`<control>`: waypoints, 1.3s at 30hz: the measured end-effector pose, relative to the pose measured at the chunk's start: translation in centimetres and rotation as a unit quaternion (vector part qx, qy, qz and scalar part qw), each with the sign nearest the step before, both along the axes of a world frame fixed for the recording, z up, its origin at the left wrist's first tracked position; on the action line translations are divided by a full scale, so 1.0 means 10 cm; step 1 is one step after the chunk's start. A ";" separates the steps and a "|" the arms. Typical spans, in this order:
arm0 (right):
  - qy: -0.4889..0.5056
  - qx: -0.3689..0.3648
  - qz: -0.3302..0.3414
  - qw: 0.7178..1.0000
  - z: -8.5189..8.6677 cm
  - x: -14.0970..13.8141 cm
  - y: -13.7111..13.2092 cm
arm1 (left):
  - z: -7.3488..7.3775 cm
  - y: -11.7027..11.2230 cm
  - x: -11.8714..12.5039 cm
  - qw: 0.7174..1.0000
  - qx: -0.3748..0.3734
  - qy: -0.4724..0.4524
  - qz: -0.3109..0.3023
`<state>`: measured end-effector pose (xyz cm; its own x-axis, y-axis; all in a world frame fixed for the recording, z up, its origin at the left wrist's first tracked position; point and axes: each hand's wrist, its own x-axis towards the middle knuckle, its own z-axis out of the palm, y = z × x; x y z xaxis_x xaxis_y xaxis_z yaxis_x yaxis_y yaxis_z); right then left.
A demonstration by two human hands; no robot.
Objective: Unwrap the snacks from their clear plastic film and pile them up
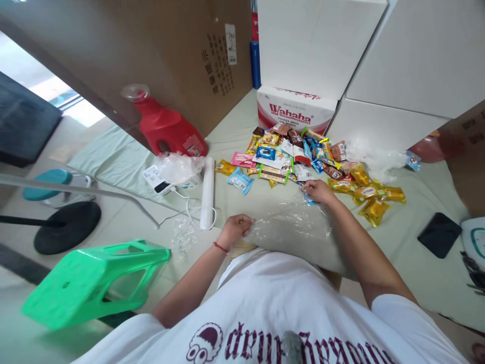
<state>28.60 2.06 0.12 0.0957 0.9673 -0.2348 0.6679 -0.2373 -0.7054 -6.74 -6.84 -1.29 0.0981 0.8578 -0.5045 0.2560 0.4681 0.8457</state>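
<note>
A clear plastic bag [290,222] lies loose and crinkled in front of my body. My left hand [239,227], with a red string on the wrist, pinches its left edge. My right hand [319,191] is closed at the near edge of the snack pile, its fingers around a small blue snack packet [310,199] that is mostly hidden. Beyond it are heaped many wrapped snacks [278,157] in mixed colours. A light blue packet [240,181] lies at the pile's left, and several yellow packets [369,192] lie to the right of my right hand.
A Wahaha carton [295,112] stands behind the pile against white boxes [318,45]. At left are a red jug [170,129], a white power bank [162,187] with a cable, a white roll [207,194] and a green stool [98,278]. A dark tablet [439,235] lies right.
</note>
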 end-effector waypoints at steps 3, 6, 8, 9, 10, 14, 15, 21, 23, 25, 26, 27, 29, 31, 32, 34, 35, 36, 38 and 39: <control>-0.054 0.016 -0.038 0.998 0.01 -0.01 0.11 | 0.20 -0.01 -0.16 0.975 0.140 0.129 0.113; -0.086 0.025 -0.063 0.994 0.03 -0.02 0.16 | 0.51 -0.08 0.01 0.914 0.323 0.213 0.123; -0.092 0.027 -0.074 0.993 0.03 -0.01 0.15 | 0.65 -0.14 0.31 0.879 0.434 0.199 0.011; -0.091 0.027 -0.082 0.992 0.03 0.01 0.14 | 0.66 -0.17 0.49 0.859 0.473 0.180 -0.078; -0.088 0.026 -0.092 0.992 0.03 0.04 0.11 | 0.64 -0.19 0.66 0.836 0.495 0.166 -0.169; -0.055 0.014 -0.147 0.987 0.02 0.29 -0.13 | 0.26 -0.15 1.08 0.800 0.441 0.220 -0.341; -0.041 0.010 -0.161 0.986 0.01 0.37 -0.23 | 0.16 -0.11 1.09 0.806 0.420 0.226 -0.350; 0.074 -0.029 -0.193 0.978 0.00 0.66 -0.93 | 0.02 0.34 0.85 0.905 0.304 0.026 -0.296; 0.136 -0.044 -0.201 0.969 0.00 0.68 -1.10 | 0.08 0.49 0.85 0.942 0.249 -0.043 -0.219; 0.197 -0.051 -0.208 0.957 -0.02 0.68 -1.20 | 0.10 0.59 0.89 0.960 0.203 -0.043 -0.187; 0.216 -0.049 -0.209 0.952 -0.03 0.68 -1.22 | 0.10 0.62 0.92 0.963 0.184 -0.024 -0.193; 0.223 -0.045 -0.209 0.951 -0.04 0.69 -1.23 | 0.10 0.64 0.94 0.963 0.168 0.000 -0.212; 0.213 -0.040 -0.210 0.953 -0.06 0.72 -1.23 | 0.08 0.65 0.97 0.945 0.163 0.059 -0.278; 0.153 -0.035 -0.213 0.964 -0.05 0.77 -1.21 | 0.07 0.63 0.97 0.901 0.218 0.123 -0.354; 0.096 -0.022 -0.214 0.972 -0.03 0.80 -1.21 | 0.07 0.61 0.95 0.874 0.256 0.158 -0.382; -0.057 0.049 -0.221 0.972 0.06 0.82 -1.22 | 0.06 0.57 0.92 0.831 0.313 0.212 -0.408; -0.131 0.102 -0.221 0.961 0.11 0.80 -1.24 | 0.06 0.55 0.90 0.820 0.324 0.226 -0.414; -0.187 0.156 -0.209 0.947 0.17 0.76 -1.26 | 0.06 0.54 0.88 0.815 0.323 0.233 -0.421; -0.225 0.220 -0.131 0.940 0.28 0.58 -1.31 | 0.05 0.53 0.84 0.809 0.309 0.234 -0.441; -0.213 0.222 -0.057 0.950 0.32 0.44 -1.33 | 0.05 0.54 0.83 0.806 0.301 0.230 -0.455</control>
